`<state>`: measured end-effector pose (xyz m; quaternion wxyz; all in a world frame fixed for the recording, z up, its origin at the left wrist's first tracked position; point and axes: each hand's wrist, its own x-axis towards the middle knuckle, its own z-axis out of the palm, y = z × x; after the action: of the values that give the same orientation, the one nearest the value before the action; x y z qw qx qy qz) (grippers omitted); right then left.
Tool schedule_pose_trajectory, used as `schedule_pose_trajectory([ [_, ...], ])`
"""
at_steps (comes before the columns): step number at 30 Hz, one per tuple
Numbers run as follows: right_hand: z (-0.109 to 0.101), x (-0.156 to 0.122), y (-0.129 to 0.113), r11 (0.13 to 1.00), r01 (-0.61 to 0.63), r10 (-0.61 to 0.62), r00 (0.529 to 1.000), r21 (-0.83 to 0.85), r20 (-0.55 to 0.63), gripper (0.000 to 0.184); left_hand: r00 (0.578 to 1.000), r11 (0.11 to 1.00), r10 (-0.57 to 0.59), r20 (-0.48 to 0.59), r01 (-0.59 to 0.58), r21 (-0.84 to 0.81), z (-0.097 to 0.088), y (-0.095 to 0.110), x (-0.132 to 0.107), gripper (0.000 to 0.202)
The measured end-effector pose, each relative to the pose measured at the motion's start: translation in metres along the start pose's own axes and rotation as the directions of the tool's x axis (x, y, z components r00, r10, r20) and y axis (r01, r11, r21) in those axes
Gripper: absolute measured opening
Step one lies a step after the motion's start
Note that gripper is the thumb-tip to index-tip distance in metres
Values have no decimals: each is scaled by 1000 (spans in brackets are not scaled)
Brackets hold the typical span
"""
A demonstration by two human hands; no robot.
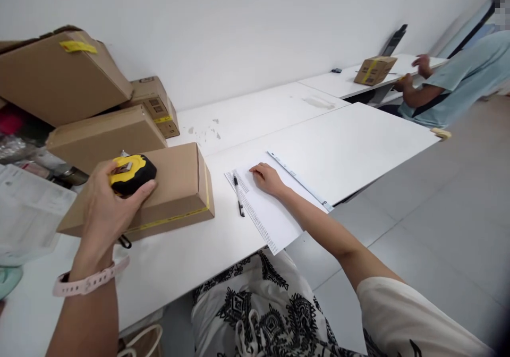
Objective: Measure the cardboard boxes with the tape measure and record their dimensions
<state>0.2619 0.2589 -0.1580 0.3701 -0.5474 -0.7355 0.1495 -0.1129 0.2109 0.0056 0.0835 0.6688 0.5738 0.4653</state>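
My left hand grips a yellow and black tape measure and holds it on top of a flat cardboard box with yellow tape along its edge. A pink watch strap circles that wrist. My right hand rests on a printed sheet of paper, fingers curled loosely with nothing in them. A black pen lies on the sheet just left of that hand. A long ruler lies to its right.
Several more cardboard boxes are stacked at the left against the wall. On the white table further back, another person in a light blue shirt handles a small box. Bags and packets sit at the far left.
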Motion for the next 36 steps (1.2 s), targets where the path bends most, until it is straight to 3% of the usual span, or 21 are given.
schedule_pose_trajectory([
  [4,3,1,2,1000,-7,7,1000,-29,4,31,993,966,-105,-46,113,234,5,-2,7,76],
  [7,4,3,2,999,-13,13,1000,-40,0,31,988,959,-135,-75,149,241,10,1,15,78],
  [14,5,3,3,999,-25,25,1000,-33,-17,32,992,944,-61,-110,93,317,20,14,13,63],
  [20,2,1,1,1000,-23,23,1000,-15,-19,31,980,915,-120,-156,170,365,23,21,9,61],
  [28,4,-1,7,999,-47,47,999,19,-12,32,978,918,-136,-158,185,352,27,19,4,58],
  [36,5,0,11,990,-107,108,994,90,-11,30,987,936,-104,-126,140,322,25,13,1,67],
])
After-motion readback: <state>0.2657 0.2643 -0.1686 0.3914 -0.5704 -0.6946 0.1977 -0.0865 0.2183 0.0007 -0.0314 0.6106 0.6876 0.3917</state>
